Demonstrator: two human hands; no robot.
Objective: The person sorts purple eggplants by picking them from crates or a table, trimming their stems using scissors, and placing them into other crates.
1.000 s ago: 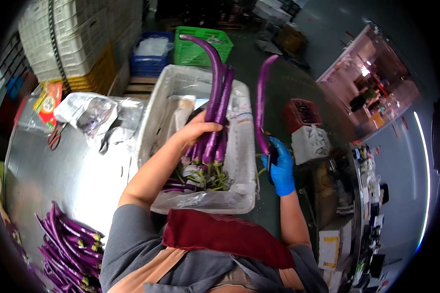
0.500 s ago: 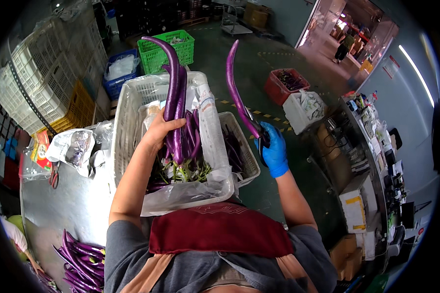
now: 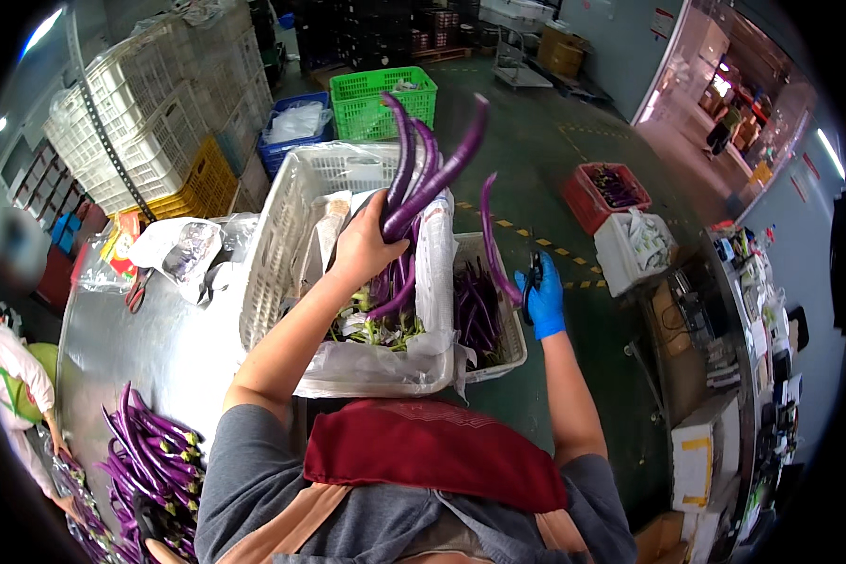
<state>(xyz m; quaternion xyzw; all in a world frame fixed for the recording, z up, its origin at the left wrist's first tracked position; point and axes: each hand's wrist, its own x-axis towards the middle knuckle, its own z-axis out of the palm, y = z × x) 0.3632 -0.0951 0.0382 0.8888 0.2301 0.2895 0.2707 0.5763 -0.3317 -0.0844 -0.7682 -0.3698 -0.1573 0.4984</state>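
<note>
My bare left hand (image 3: 365,246) is closed around a few long purple eggplants (image 3: 442,179). They fan upward over a white plastic crate (image 3: 256,268) lined with clear plastic. More eggplants lie in that crate beneath the hand, their green stems toward me. To the right, my right hand (image 3: 545,305) wears a blue glove and is closed on black-handled scissors (image 3: 534,273). A single curved eggplant (image 3: 491,235) rises from beside its fingers, apparently held along with the scissors. Behind that hand's wrist side, a smaller white crate (image 3: 512,352) holds thin eggplants.
At left, a metal table (image 3: 197,343) bears a pile of eggplants (image 3: 155,451), red-handled scissors (image 3: 136,293) and plastic bags. Another person's arm (image 3: 33,385) reaches in there. Green crate (image 3: 383,103), blue crate (image 3: 291,146) and red crate (image 3: 603,197) stand beyond. A cluttered bench (image 3: 752,376) runs along the right.
The view has shifted, moving the scene rightward. The eggplants in my left hand have spread apart, with another leaning right. My right hand's eggplant sits lower in view.
</note>
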